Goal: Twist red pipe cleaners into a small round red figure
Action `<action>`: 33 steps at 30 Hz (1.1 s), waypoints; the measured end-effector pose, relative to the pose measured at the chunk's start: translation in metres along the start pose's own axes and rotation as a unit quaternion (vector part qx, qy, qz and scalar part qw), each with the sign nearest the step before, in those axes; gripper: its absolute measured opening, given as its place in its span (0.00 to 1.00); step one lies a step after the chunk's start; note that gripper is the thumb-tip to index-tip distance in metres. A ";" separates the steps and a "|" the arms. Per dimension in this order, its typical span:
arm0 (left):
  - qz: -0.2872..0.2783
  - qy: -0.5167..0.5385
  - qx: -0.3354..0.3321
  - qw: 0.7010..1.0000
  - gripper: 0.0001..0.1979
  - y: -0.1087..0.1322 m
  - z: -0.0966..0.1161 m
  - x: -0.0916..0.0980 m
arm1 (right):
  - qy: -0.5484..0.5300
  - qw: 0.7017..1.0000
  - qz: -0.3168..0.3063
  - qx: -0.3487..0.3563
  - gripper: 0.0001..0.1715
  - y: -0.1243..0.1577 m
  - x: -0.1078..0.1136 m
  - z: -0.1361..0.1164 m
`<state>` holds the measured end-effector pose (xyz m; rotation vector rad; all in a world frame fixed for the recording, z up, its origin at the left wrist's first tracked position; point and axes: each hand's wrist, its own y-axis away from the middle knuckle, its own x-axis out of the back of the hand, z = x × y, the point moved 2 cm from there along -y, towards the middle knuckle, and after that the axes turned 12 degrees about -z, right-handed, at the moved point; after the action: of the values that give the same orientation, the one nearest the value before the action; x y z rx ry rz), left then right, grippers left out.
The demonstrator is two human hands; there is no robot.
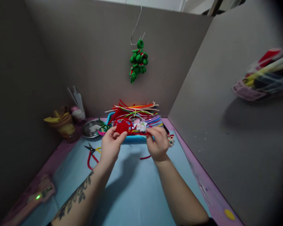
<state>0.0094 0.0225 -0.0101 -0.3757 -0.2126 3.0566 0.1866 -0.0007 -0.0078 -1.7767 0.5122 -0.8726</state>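
Nearest the person, out to the left of the left forearm, a glue gun (43, 190) with a lit green light lies at the edge of the pale blue mat (136, 197) that covers most of the pink counter (218, 201); a yellow disc (229, 214) sits to the right of the right forearm. Just left of the left hand (112, 138), scissors (92, 153) with red and yellow handles lie spread on the mat, and a short red pipe-cleaner piece (145, 157) lies just below the right hand (153, 138). The hands are raised above the mat, slightly apart: the left grasps a fuzzy red rounded piece (122, 126) between thumb and fingers, while the right has its fingertips pinched, seemingly on a thin red strand (139, 134) that runs between them. Just beyond the hands stands a blue tray (134, 139) heaped with coloured pipe cleaners (134, 110), a pink-and-white flower-like cluster (140, 125) showing between the hands. Beyond the left hand are a metal bowl (86, 133) and a brown pot (66, 130). Farthest, above and between the hands, a green ornament (138, 61) hangs from a wire hook (135, 29) before the grey panel (96, 62).
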 end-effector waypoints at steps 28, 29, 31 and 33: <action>-0.104 0.046 0.113 0.987 0.21 0.003 -0.005 -0.012 | -0.448 0.748 -0.124 -0.475 0.16 0.006 -0.040 0.011; -0.106 0.043 0.111 0.987 0.21 0.003 -0.006 -0.012 | -0.446 0.748 -0.127 -0.474 0.16 0.005 -0.040 0.009; -0.112 0.042 0.105 0.987 0.20 0.002 -0.007 -0.012 | -0.434 0.766 -0.142 -0.452 0.16 0.004 -0.039 0.005; -0.118 0.046 0.100 0.987 0.20 0.002 -0.007 -0.012 | -0.400 0.795 -0.175 -0.421 0.14 0.003 -0.036 0.003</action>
<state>0.0228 0.0204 -0.0141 -0.4410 0.0520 2.7865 0.1657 0.0250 -0.0221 -2.8921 -0.0450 0.0164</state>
